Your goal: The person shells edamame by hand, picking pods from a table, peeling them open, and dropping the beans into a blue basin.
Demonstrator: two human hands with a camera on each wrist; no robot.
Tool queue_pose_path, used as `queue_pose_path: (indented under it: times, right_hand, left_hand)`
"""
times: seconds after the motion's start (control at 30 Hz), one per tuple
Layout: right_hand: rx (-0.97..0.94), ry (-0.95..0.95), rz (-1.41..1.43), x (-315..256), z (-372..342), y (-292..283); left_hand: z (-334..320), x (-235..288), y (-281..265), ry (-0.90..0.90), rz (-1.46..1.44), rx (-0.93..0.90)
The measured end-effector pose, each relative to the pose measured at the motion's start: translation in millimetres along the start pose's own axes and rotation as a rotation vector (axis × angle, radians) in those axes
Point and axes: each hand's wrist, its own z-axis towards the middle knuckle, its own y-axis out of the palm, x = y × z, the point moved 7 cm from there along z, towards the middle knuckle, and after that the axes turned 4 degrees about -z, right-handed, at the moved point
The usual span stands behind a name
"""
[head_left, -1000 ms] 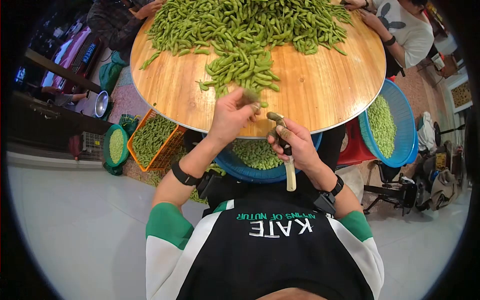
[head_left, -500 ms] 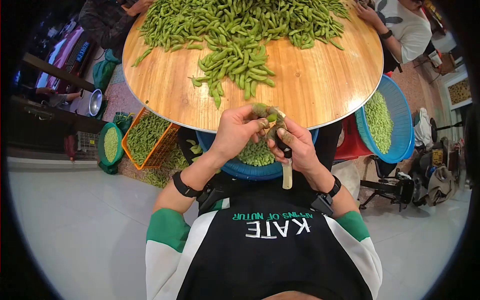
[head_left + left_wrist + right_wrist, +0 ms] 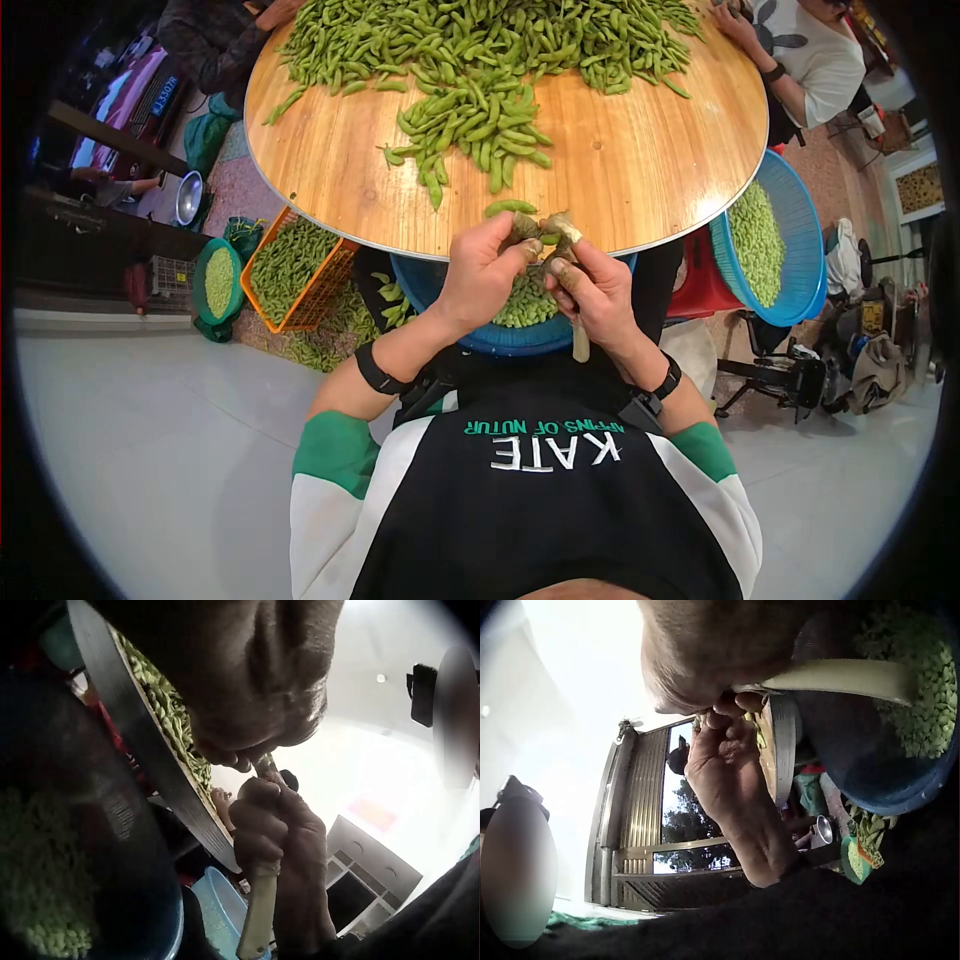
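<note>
My left hand [image 3: 482, 278] pinches a green soybean pod [image 3: 549, 239] just over the near edge of the round wooden table [image 3: 640, 180]. My right hand [image 3: 600, 295] meets it there, thumb and fingers at the pod's other side. Curled in that same hand is a tool with a cream handle [image 3: 840, 679], which points down toward my lap; its working end is hidden by the fingers. Both hands' fingertips look dark and covered. One loose pod [image 3: 510, 207] lies on the table in front of my left hand. Below the hands, a blue basin [image 3: 510, 342] holds shelled beans [image 3: 528, 305].
A big heap of pods [image 3: 480, 50] covers the table's far side. At left stand an orange crate [image 3: 318, 290] of pods and a green basin [image 3: 235, 300] of beans. A blue basket [image 3: 800, 225] of beans is at right. Another person's hand [image 3: 738, 28] is across the table.
My left hand came back from the pods with one and brought it to the right hand at the table edge. A single pod now shows on the table in front of the left hand.
</note>
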Motion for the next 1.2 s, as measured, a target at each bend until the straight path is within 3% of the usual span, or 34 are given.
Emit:
queue_pose_path:
  times: [0.03, 0.1, 0.23, 0.3, 0.37, 0.4, 0.43, 0.53, 0.6, 0.7, 0.83, 0.9, 0.93, 1.0, 1.07, 1.1, 1.17, 1.2]
  right_hand:
    - [-0.001, 0.005, 0.036, -2, 0, 1]
    - [0.001, 0.014, 0.07, -3, -1, -2]
    - [-0.123, 0.086, 0.15, -2, -3, -8]
    - [-0.167, 0.131, 0.212, 1, -4, -10]
    - [-0.183, 0.124, 0.201, 5, -4, -15]
    - [-0.171, 0.022, -0.084, 3, -4, -19]
    - [-0.158, -0.084, -0.369, -1, -4, -20]
    - [-0.04, -0.035, -0.32, 1, -8, -23]
    - [0.026, -0.069, -0.264, 4, -7, -19]
    - [0.084, -0.062, -0.204, 5, -5, -22]
    - [0.088, -0.072, -0.238, 4, -4, -21]
    - [0.061, -0.066, -0.297, 4, -4, -22]
    - [0.034, -0.16, -0.372, 0, -4, -19]
    - [0.001, -0.267, -0.554, 2, -5, -22]
    - [-0.029, -0.282, -0.67, -3, -10, -26]
    - [-0.053, -0.292, -0.781, -5, -13, -24]
    - [-0.019, -0.278, -0.736, -6, -17, -24]
    - [-0.001, -0.195, -0.697, 0, -17, -27]
  left_hand:
    - [2, 0, -2, -0.001, -0.001, 0.002]
    - [4, -18, -2, -0.259, -0.261, -0.046]
    - [2, -23, 3, -0.354, -0.386, -0.141]
    - [0, -26, 13, -0.418, -0.613, -0.246]
    - [0, -31, 17, -0.498, -0.694, -0.222]
    - [-4, -36, 19, -0.579, -0.774, -0.196]
    - [-5, -36, 20, -0.577, -0.776, -0.191]
    - [-9, -39, 18, -0.553, -0.656, -0.156]
    - [-4, -32, 13, -0.357, -0.336, -0.139]
    - [-3, -28, 15, -0.307, -0.223, -0.133]
    - [-8, -22, 14, -0.338, -0.306, -0.11]
    - [-11, -21, 14, -0.328, -0.251, -0.199]
    - [-14, -20, 12, -0.328, -0.249, -0.197]
    - [-22, -10, 7, -0.254, -0.019, -0.166]
    - [-40, 37, -11, 0.351, 0.744, -0.201]
    - [-50, 42, -28, 0.311, 0.944, -0.176]
    - [-70, 44, -57, 0.14, 1.289, -0.206]
    - [-74, 50, -58, 0.166, 1.33, -0.203]
